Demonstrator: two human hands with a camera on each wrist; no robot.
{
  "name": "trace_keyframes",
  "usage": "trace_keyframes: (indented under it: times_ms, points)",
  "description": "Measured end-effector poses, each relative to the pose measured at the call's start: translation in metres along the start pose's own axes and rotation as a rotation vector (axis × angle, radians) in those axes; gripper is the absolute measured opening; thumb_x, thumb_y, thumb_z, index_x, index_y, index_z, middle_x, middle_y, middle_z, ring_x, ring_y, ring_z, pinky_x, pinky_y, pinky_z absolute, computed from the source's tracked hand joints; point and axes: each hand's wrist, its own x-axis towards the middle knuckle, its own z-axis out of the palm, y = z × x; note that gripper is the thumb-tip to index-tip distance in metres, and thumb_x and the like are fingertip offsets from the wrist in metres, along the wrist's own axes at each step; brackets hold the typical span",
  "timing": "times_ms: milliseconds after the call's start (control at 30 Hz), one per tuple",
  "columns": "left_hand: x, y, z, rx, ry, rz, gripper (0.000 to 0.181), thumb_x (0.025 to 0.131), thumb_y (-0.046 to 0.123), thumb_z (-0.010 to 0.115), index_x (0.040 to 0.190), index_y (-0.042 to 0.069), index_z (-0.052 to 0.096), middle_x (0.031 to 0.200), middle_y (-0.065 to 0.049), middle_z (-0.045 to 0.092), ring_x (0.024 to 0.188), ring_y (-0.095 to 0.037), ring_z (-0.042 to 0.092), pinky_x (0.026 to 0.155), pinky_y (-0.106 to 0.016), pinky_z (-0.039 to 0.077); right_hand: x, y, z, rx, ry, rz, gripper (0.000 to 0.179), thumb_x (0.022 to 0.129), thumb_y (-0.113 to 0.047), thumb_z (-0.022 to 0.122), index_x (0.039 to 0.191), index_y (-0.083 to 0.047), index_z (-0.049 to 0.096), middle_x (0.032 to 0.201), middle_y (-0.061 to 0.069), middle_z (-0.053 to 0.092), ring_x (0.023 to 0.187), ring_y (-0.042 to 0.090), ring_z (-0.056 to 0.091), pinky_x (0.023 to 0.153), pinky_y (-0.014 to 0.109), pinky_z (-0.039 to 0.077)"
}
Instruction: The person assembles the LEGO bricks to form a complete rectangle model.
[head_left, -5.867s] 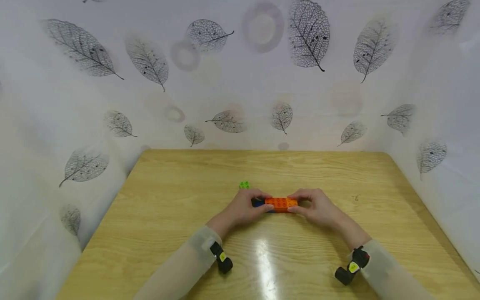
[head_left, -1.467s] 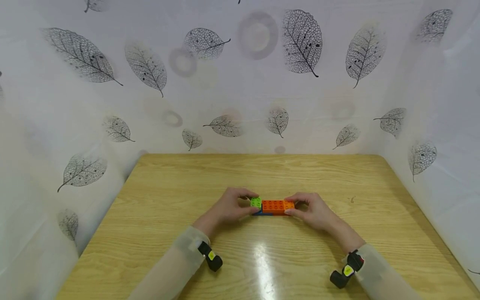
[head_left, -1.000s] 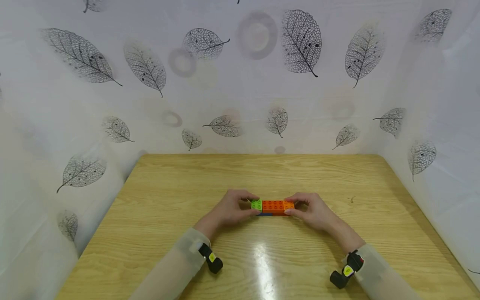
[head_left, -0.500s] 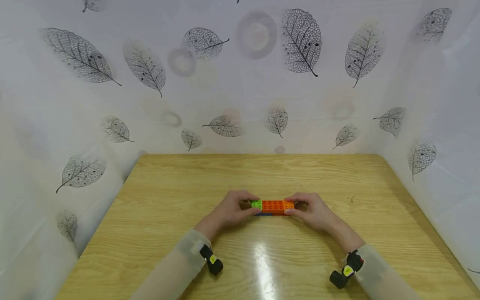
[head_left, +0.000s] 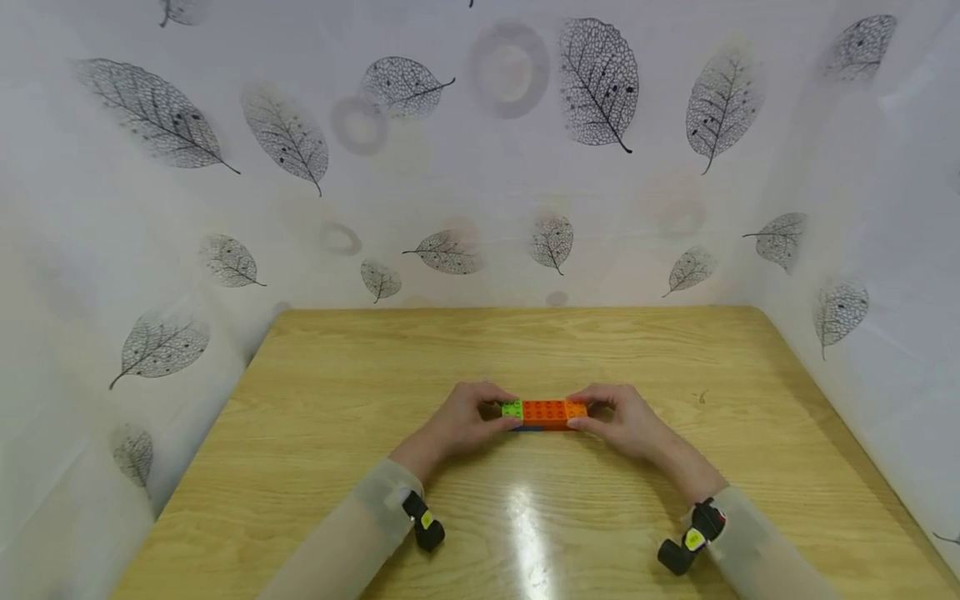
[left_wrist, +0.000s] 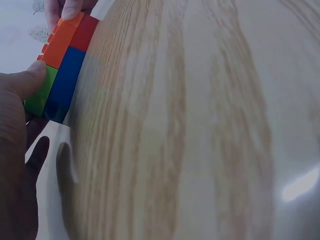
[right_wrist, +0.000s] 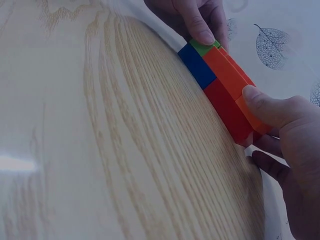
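Observation:
A two-layer row of toy building bricks lies across the middle of the table. Its lower layer is a blue brick (left_wrist: 66, 80) on the left and a red brick (right_wrist: 226, 111) on the right. On top sit a small green brick (head_left: 512, 410), a longer red-orange brick (head_left: 544, 411) and a small orange brick (head_left: 577, 409), side by side. My left hand (head_left: 461, 422) pinches the green brick between thumb and fingers. At the opposite end, my right hand (head_left: 634, 423) pinches the orange brick. The fingers partly cover both end bricks.
The wooden table (head_left: 360, 358) extends around the bricks, with a glare spot near the front. A pale leaf-patterned curtain (head_left: 480, 167) stands behind it and along both sides. A small black camera is strapped to each wrist.
The green brick, earlier lying apart behind the left hand, now sits on the blue brick. It was slightly raised and has settled level with its neighbours. Lately both hands stay nearly still.

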Motion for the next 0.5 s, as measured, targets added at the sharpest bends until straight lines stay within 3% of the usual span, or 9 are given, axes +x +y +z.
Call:
trace_keyframes:
  times_ms: [267, 500]
  points:
    - [0.0005, -0.0034, 0.0032, -0.014, 0.037, -0.01, 0.028, 0.091, 0.022, 0.087, 0.117, 0.013, 0.081, 0.104, 0.006, 0.076, 0.09, -0.009, 0.065, 0.082, -0.03, 0.056, -0.0003, -0.0007, 0.0001, 0.001, 0.003, 0.003, 0.029, 0.093, -0.021, 0.085, 0.121, -0.014, 0.08, 0.114, -0.002, 0.076, 0.095, 0.016, 0.07, 0.085, 0.033, 0.059]
    - [-0.0017, -0.0006, 0.0041, 0.022, 0.039, -0.056, 0.03, 0.092, 0.025, 0.087, 0.119, 0.014, 0.081, 0.107, 0.006, 0.077, 0.095, -0.008, 0.066, 0.089, -0.032, 0.055, -0.0009, -0.0048, 0.0001, 0.007, -0.008, 0.011, 0.029, 0.093, -0.024, 0.085, 0.121, -0.017, 0.079, 0.113, -0.007, 0.075, 0.096, 0.015, 0.071, 0.086, 0.033, 0.059]
